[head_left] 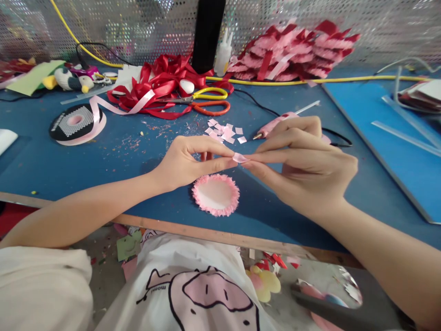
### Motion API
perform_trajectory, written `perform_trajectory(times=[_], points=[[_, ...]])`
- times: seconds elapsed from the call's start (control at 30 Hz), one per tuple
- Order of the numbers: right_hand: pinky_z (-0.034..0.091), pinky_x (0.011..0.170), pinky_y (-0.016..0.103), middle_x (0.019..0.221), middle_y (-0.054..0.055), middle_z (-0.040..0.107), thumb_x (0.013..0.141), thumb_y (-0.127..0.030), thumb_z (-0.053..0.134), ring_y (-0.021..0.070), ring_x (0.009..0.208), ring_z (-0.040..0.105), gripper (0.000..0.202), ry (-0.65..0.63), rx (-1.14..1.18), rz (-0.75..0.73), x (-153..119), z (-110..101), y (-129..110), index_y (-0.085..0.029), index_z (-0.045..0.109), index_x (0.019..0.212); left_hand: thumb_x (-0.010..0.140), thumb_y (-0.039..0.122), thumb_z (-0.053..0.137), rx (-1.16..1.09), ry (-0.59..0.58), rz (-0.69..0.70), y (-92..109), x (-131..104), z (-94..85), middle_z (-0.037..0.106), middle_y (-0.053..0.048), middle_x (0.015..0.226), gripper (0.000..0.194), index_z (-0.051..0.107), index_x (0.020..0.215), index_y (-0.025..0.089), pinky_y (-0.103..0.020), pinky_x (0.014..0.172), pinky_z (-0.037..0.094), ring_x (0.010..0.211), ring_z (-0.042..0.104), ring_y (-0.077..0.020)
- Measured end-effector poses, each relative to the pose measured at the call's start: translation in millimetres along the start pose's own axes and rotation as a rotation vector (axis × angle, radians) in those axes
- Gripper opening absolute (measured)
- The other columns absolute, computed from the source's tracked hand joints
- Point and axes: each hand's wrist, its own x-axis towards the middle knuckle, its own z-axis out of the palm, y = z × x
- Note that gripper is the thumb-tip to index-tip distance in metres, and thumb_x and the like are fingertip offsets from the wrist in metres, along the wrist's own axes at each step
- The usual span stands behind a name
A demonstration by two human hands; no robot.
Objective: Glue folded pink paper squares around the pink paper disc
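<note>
A small piece of pale pink ribbon (240, 158) is stretched between the fingertips of both hands above the table. My left hand (193, 161) pinches its left end between thumb and forefinger. At the other end, the thumb and forefinger of my right hand (303, 163) grip it. Just below lies a round white disc with a fluffy pink edge (215, 193), touched by neither hand. Behind the hands is a loose heap of cut pink ribbon squares (223, 132). A pink glue gun (275, 124) rests partly hidden behind my right hand.
A pink ribbon spool (77, 123) lies at the left. Scissors (210, 101) touch a tangle of red ribbon (161, 82). Stacked pink fluffy pieces (292, 50), a small bottle (223, 53) and a black phone-like slab (207, 34) stand behind. A blue board (386, 138) covers the right side.
</note>
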Motion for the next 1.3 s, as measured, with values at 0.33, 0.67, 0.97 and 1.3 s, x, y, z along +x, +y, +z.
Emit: perform_trajectory(times=[0.33,0.67,0.97,1.3], points=[[0.054,0.082,0.043,0.085,-0.002,0.074,0.091,-0.017,0.086,0.0200,0.091,0.064,0.023,-0.031,-0.129,-0.068,-2.4,-2.7,0.8,-0.035,0.079,0.104,0.093,0.039,0.085,0.018,0.054,0.155,-1.6,1.1,2.6,0.085,-0.003,0.085,0.017,0.088,0.089,0.023,-0.023,0.061,0.049,0.066,0.065,-0.0084],[0.050,0.081,0.039,0.084,-0.002,0.074,0.089,-0.019,0.088,0.0202,0.094,0.061,0.020,-0.036,-0.193,-0.087,-6.9,2.1,6.8,-0.030,0.077,0.101,0.091,0.021,0.080,0.153,0.067,0.204,-0.9,-1.5,4.0,0.084,-0.001,0.084,0.008,0.086,0.086,0.020,-0.021,0.059,0.047,0.060,0.058,-0.0067],[0.044,0.082,0.049,0.087,0.000,0.078,0.097,-0.029,0.081,0.0287,0.102,0.070,0.008,-0.192,-0.365,-0.051,-9.8,-3.7,3.1,-0.035,0.080,0.102,0.091,0.013,0.074,0.376,0.077,0.328,-3.0,-3.7,5.9,0.083,0.001,0.082,0.012,0.081,0.083,0.018,-0.022,0.063,0.048,0.059,0.058,-0.0068],[0.043,0.088,0.051,0.090,-0.001,0.081,0.096,-0.029,0.083,0.0281,0.102,0.070,0.006,-0.188,-0.453,-0.184,-13.5,-2.0,4.8,-0.033,0.081,0.100,0.098,0.015,0.065,0.623,-0.024,0.410,-12.0,-6.4,2.0,0.085,-0.001,0.094,0.016,0.079,0.095,0.019,-0.026,0.079,0.056,0.086,0.078,-0.0138]])
